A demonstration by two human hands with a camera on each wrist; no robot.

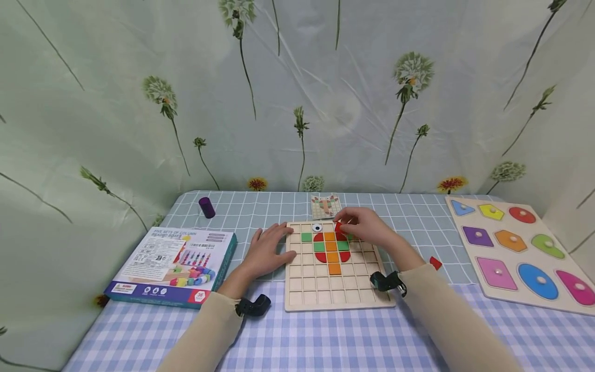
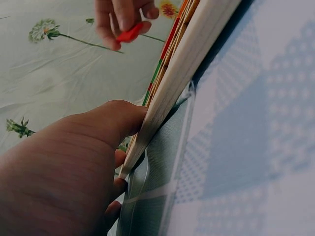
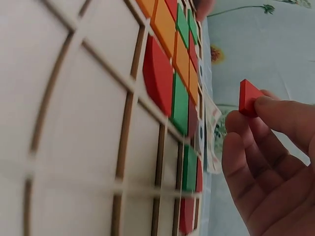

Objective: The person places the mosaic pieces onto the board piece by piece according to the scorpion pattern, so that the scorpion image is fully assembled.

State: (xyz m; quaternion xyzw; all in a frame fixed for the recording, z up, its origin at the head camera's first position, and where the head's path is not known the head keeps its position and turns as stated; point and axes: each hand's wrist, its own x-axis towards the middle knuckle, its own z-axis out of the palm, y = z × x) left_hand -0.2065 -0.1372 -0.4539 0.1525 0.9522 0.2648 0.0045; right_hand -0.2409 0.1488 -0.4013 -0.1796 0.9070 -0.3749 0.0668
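Observation:
A wooden grid board (image 1: 302, 297) lies in front of me. Orange squares (image 1: 332, 257) form a column in it, flanked by green tiles (image 1: 306, 237) and rounded red tiles (image 1: 321, 257). A white eye tile (image 1: 317, 227) sits in the top row. My right hand (image 1: 364, 225) pinches a small red tile (image 3: 248, 98) between thumb and fingertips, raised above the board's far part. At the board's left edge rests my left hand (image 1: 266, 251), its thumb touching the rim and its other fingers spread along the upper left corner.
Behind the board is a small pattern card (image 1: 325, 207). A loose red tile (image 1: 435, 263) lies to the right, near a shape-puzzle board (image 1: 485, 253) with knobs. On the left are a boxed toy set (image 1: 172, 266) and a dark purple cylinder (image 1: 206, 207).

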